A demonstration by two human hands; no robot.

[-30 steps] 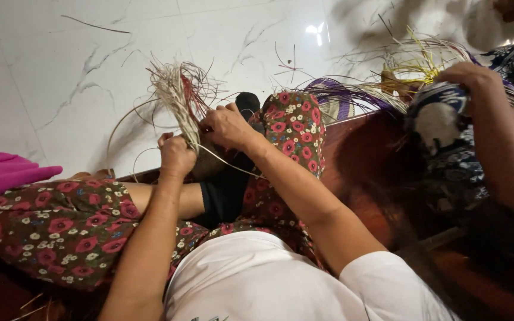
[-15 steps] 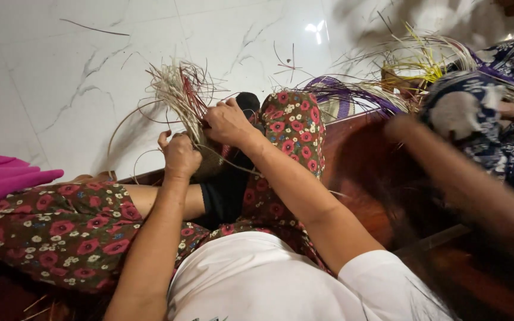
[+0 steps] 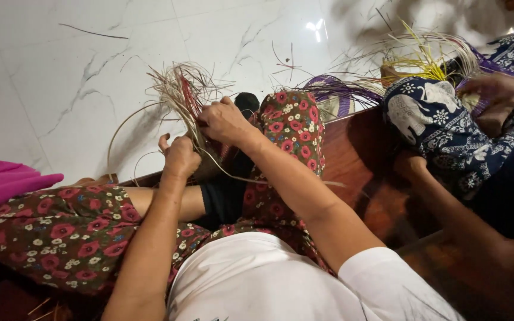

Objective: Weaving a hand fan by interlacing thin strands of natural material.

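I hold a bundle of thin tan straw strips (image 3: 181, 90), with a few red ones among them, above my flowered trousers (image 3: 292, 128). My left hand (image 3: 179, 156) is closed around the strips low down. My right hand (image 3: 224, 122) grips them just to the right, its fingers pinching the strands. The loose ends fan up and left over the white floor. One long strand trails from my hands across my right knee.
To the right sits another person in blue patterned trousers (image 3: 447, 131), with a hand (image 3: 495, 89) at a bunch of yellow and purple straw (image 3: 411, 56). Pink cloth (image 3: 1, 181) lies at the left. White marble floor (image 3: 60, 89) lies ahead, a brown wooden platform (image 3: 352, 160) beneath us.
My hands have stayed on the straw bundle and shifted only a little. The other person's arm has pulled back to the right, and their patterned knee has come into fuller view.
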